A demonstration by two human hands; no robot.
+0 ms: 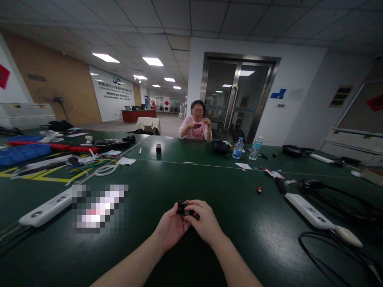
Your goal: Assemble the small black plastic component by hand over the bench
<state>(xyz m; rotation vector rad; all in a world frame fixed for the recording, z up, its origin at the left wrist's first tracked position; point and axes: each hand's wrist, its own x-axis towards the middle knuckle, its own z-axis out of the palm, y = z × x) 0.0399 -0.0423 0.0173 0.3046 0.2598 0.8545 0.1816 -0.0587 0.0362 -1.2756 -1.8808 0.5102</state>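
In left hand [171, 227], small black part [182, 209]

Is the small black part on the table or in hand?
In hand: left hand and right hand both grip the small black part.

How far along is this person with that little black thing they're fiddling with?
Done: hard to say. A black block stands alone farther up the table, perhaps finished. In hand: the left hand and right hand both pinch a small black part. Left: a red piece lies loose to the right, untouched; nothing else shows how much remains.
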